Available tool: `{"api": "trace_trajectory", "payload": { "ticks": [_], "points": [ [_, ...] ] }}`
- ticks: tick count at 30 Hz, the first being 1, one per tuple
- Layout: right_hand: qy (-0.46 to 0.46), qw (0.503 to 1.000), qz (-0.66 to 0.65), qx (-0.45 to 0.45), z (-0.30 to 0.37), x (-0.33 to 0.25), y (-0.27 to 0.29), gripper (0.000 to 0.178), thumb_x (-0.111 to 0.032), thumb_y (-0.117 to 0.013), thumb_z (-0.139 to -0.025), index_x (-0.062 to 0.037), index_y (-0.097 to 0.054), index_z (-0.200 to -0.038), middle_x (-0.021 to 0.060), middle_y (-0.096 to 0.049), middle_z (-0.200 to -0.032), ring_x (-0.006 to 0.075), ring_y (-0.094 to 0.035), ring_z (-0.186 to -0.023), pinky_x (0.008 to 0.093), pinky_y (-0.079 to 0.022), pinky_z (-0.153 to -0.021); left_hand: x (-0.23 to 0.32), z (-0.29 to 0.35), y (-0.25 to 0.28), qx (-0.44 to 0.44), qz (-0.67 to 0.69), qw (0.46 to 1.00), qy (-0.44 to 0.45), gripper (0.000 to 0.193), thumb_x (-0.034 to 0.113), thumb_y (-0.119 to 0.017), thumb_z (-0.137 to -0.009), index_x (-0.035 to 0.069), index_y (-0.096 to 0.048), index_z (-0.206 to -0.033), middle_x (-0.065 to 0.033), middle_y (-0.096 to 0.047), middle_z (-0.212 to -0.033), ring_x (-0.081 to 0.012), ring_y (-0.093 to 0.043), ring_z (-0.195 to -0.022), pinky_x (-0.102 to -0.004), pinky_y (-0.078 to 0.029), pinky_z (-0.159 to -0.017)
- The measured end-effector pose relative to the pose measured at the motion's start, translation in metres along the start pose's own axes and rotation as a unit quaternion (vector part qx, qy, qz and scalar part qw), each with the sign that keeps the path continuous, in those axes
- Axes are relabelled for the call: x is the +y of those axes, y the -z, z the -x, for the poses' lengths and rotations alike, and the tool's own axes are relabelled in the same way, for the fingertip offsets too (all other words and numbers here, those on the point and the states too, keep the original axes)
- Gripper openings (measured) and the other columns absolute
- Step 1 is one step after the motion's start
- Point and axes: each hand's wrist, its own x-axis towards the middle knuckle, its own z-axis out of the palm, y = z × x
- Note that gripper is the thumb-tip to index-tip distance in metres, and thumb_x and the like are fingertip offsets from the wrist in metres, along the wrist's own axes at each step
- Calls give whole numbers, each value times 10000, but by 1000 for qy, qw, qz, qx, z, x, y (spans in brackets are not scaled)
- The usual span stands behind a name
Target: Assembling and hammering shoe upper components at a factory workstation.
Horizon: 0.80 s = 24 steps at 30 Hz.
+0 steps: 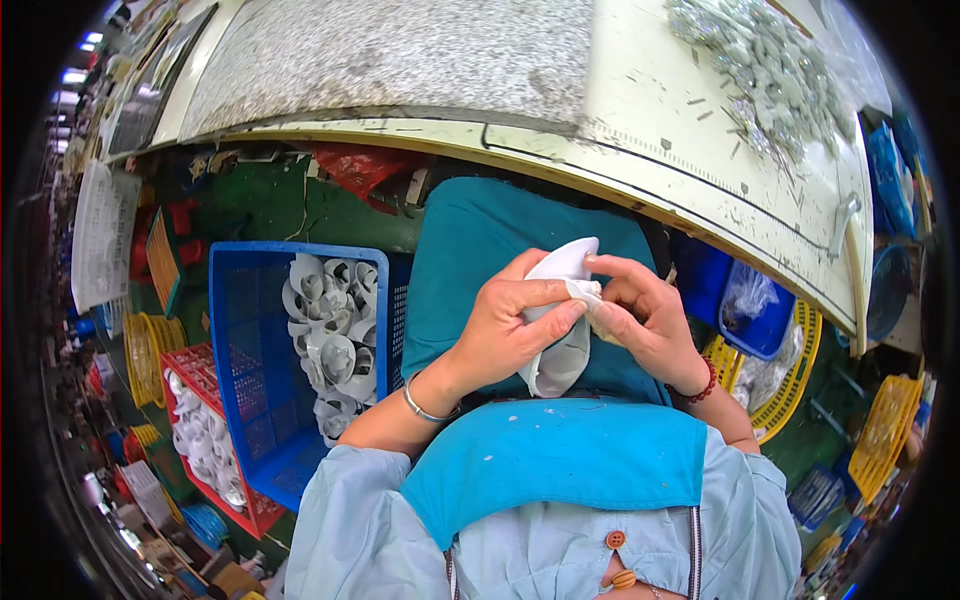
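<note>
Above my lap, over the teal cloth (470,240), a smooth white hollow piece (562,365) with a flared, curved shape is held up. My left hand (515,320) grips it from the left, thumb and fingers closed on its middle. From the right, my right hand (640,315) has its thumb and bent fingers at the piece's right-hand end. A small pale crumpled bit shows by the right thumb; what exactly those fingers pinch is hidden.
Left of me, a blue crate (235,370) holds many similar white pieces (335,350), beside a red crate (250,515) with more. Ahead stands a worktable (640,150) with a speckled grey board (400,60) and small clear parts (775,70). A blue bin (755,340) and yellow basket (812,350) sit right.
</note>
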Motion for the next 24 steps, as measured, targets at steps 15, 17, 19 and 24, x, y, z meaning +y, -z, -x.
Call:
{"api": "trace_trajectory", "payload": {
  "ticks": [15,17,19,24],
  "points": [
    [-29,999,22,-10,6,-10,22,145,-117,-623,-914,22,-635,-874,-24,-581,-682,21,-473,-622,203,-404,-534,25,-12,7,12,153,962,228,568,12,-723,-748,-5,-497,-1269,-126,-623,-1126,-165,-613,-1008,-297,-493,-888],
    [-41,999,1,-24,6,2,23,150,-121,-618,-914,19,-623,-859,-38,-546,-671,17,-431,-602,203,-361,-514,22,-19,17,-10,150,958,242,562,22,-726,-742,-18,-502,-1256,-120,-623,-1122,-158,-614,-997,-293,-496,-883],
    [-57,996,-52,-39,2,8,20,172,-127,-595,-915,11,-594,-811,-65,-467,-646,7,-345,-576,211,-268,-486,19,-20,25,-50,165,937,304,536,38,-708,-737,-48,-511,-1229,-101,-629,-1097,-133,-619,-957,-281,-502,-865],
    [-89,989,-87,-78,-4,12,23,164,-114,-584,-910,2,-592,-795,-65,-481,-655,7,-368,-594,204,-288,-501,13,-18,22,-41,198,930,306,494,22,-662,-741,-51,-526,-1211,-94,-635,-1070,-125,-620,-937,-275,-502,-848]
  ]
}}
